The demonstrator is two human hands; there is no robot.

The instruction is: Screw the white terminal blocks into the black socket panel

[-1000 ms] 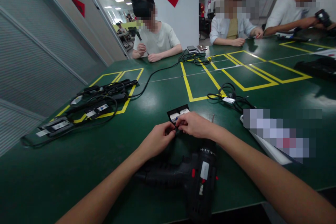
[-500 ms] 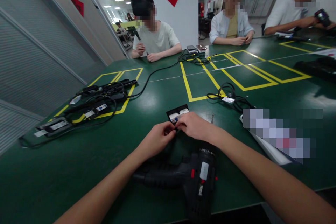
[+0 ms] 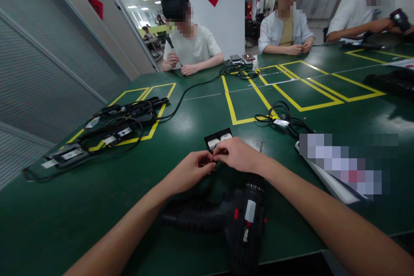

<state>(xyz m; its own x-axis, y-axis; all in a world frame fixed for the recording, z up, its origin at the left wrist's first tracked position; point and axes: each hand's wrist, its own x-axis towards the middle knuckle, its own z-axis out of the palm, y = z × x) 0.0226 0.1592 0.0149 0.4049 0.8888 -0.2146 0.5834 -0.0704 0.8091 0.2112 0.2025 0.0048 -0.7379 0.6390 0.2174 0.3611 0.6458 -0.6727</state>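
the left hand (image 3: 189,172) and the right hand (image 3: 237,155) met fingertip to fingertip over the dark green desk (image 3: 181,127), right at the near edge of a small flat black rectangular part with white labels (image 3: 219,139). each grip was pinched closed, thumb against fingertips, and the fingers hid whatever small thing lay between them, so it could not be told what either had hold of. the labelled part lay flat on the desk just beyond the knuckles, touching or nearly touching the right fingertips. a black cordless drill with a red switch (image 3: 241,220) lay on its side just in front of the person, under the right wrist. a small metal screw bit (image 3: 261,145) lay just beside the right hand. a coil of black cable (image 3: 280,118) sat farther off by the yellow tape lines (image 3: 230,105), and black adapters with tangled cords (image 3: 113,131) lay well to the left. three people (image 3: 190,47) sat along the far side.
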